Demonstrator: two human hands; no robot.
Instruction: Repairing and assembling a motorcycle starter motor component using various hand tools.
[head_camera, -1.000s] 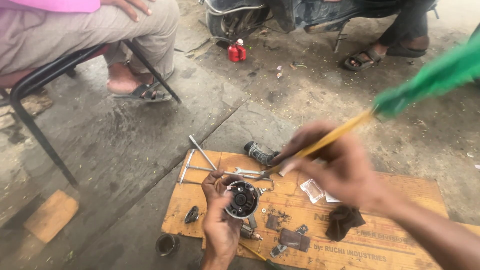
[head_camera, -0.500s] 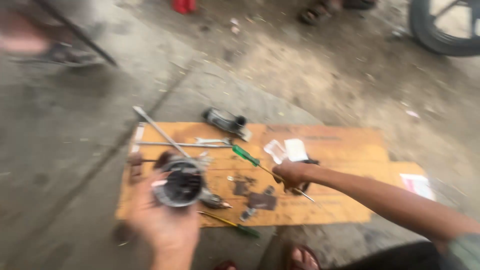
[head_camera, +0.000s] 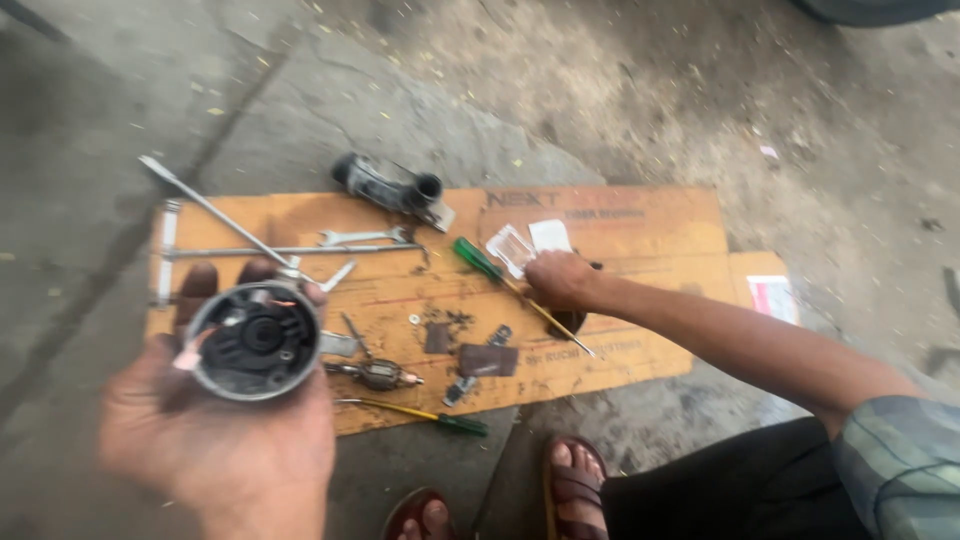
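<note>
Now the left hand (head_camera: 215, 440) has drawn the round motor housing (head_camera: 255, 340) nearer, gripped off the cardboard's (head_camera: 640, 225) left edge; the right hand (head_camera: 560, 280) clasps one of two green-handled screwdrivers (head_camera: 478, 260).

Soft, even daylight falls on my work, with no glare and only faint shadows under the tools along the cardboard sheet (head_camera: 640, 215). My left hand (head_camera: 215, 440), close to the lens, is smeared with motion blur; the cardboard's far edge stays sharper.
</note>
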